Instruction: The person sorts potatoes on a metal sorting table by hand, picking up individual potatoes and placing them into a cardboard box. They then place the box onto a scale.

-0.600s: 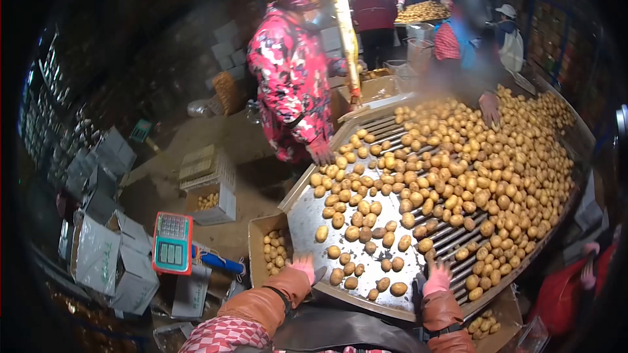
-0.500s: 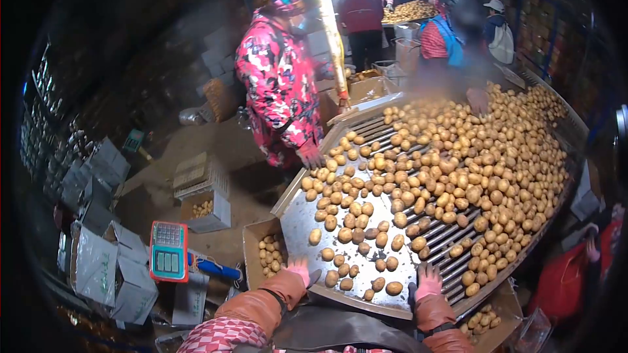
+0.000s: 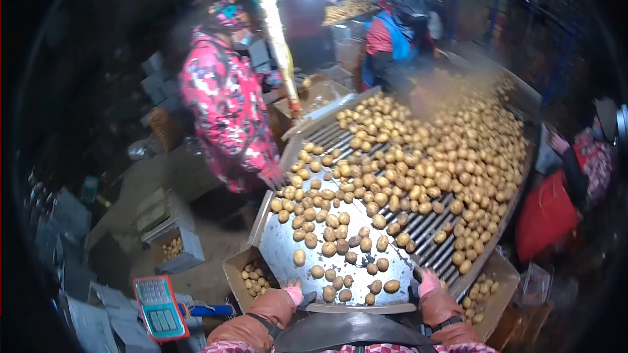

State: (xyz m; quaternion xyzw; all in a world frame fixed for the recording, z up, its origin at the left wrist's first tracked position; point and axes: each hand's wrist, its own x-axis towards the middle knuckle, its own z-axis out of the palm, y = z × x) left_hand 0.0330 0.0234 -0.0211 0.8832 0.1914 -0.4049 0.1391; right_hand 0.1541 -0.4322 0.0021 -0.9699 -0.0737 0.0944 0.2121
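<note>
My left hand [image 3: 296, 293], in a pink and dark glove, rests on the near left edge of a metal sorting table, beside a cardboard box [image 3: 233, 269] partly filled with potatoes. On the near right edge lies my right hand [image 3: 428, 282], gloved alike, close to the metal bars [image 3: 428, 235]. Both hands have their fingers apart and hold nothing. Loose potatoes [image 3: 341, 246] are scattered over the smooth metal plate [image 3: 278, 246] in front of me. A dense heap of potatoes [image 3: 458, 163] covers much of the bars farther back.
A person in a pink patterned jacket [image 3: 222, 111] stands at the left edge, one hand by the potatoes. Another box [image 3: 504, 293] with potatoes sits below right. A scale [image 3: 161, 307] is at lower left. A person with a red apron [image 3: 546, 216] is at right; another [image 3: 392, 33] stands behind.
The camera view has turned right, so the table and the person in pink appear farther left. A person with a red apron shows more fully at right. My hands stay at the table edge.
</note>
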